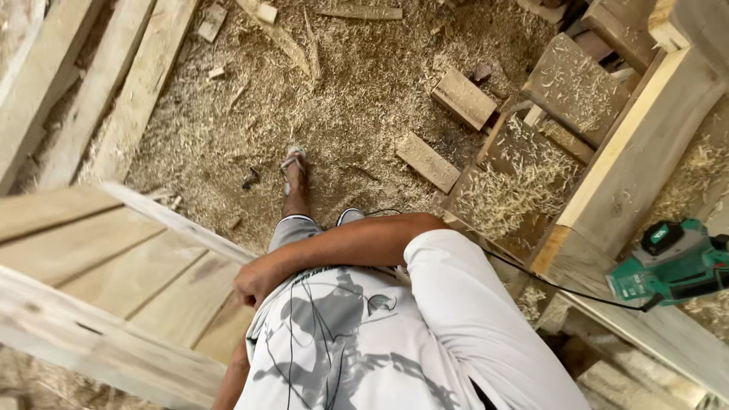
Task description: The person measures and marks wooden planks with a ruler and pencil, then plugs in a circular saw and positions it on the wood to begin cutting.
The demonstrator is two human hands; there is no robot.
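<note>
My right arm reaches across my white printed shirt to the left. My right hand (254, 281) is curled into a fist on the near edge of a large wooden panel (114, 273), which leans at the lower left. Only the forearm of my left arm shows, at the bottom edge beside the panel. My left hand is out of sight. My foot in a sandal (292, 171) stands on the shavings ahead.
A green electric planer (672, 262) rests on a pale timber beam (638, 159) at the right, its black cord (562, 287) trailing towards me. Wood shavings cover the floor (342, 99), with short offcut blocks (463, 97) on them. Long planks (99, 83) lie at the upper left.
</note>
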